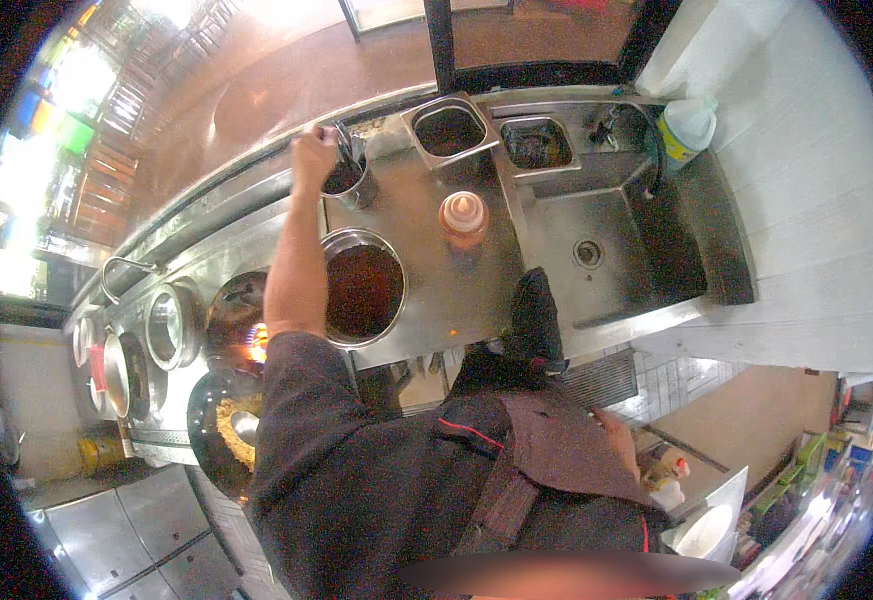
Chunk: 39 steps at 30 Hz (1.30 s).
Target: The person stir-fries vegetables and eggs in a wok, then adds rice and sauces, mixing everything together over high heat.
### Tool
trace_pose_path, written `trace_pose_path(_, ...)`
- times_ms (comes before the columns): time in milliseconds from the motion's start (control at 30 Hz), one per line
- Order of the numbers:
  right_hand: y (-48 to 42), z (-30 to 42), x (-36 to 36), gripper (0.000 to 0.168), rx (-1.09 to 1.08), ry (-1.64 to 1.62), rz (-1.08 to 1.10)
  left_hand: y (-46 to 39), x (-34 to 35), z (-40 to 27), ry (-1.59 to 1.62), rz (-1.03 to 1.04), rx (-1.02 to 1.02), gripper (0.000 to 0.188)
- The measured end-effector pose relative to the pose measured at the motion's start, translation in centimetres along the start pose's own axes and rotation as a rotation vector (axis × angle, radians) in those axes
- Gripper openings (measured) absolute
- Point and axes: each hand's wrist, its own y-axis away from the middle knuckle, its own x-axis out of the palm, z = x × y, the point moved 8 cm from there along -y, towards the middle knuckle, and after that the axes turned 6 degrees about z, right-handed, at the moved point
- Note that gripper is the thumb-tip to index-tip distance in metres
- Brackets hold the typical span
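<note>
My left hand (316,154) reaches over the counter to a tall steel container (361,189). Its fingers are closed at the top of a metal utensil (344,142), one of several standing in the container. Just below the stretched-out left arm sits a round steel pot (404,289) of dark brown liquid (365,291). To its right stands a squeeze bottle (464,217) with a pale nozzle and orange-pink contents. On my right side, a strip of bare arm (620,442) shows past the dark sleeve; I cannot make out the right hand's fingers.
A flame (258,341) burns beside a dark wok (234,311); another wok (207,442) holds yellowish food and a ladle (244,426). Rectangular steel pans (490,142) line the back. Right lies a sink (549,232) with a black hose (660,150) and a plastic tub (688,131).
</note>
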Motion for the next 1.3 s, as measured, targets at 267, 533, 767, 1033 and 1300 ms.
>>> trace_pose_path(267, -2.0, -5.7, -0.4, 0.04, -0.148, 0.43, 0.169, 20.8, -19.9, -11.2, 1.22, -0.108, 0.378, 0.021)
trace_pose_path(533, 8.4, -9.2, 10.2, 0.035, -0.443, 0.537, 0.522, 60.5, -15.7, -17.4, 0.806, -0.505, 0.167, 0.007)
trace_pose_path(767, 17.0, -8.3, 26.1, 0.034, -0.655, 0.743, 1.002, 95.7, -7.7, -6.7, 0.445, 0.159, -0.344, 0.012)
trace_pose_path(1033, 35.0, 6.9, 57.9, 0.04, -0.08, -0.46, 1.33, 128.9, -17.5, 10.3, 0.217, -0.157, -1.263, 0.024)
trace_pose_path(1300, 39.3, 15.6, 70.6, 0.021, -0.164, -0.454, 0.986, 149.2, -25.3, 32.7, 0.927, -0.974, -1.432, 0.034)
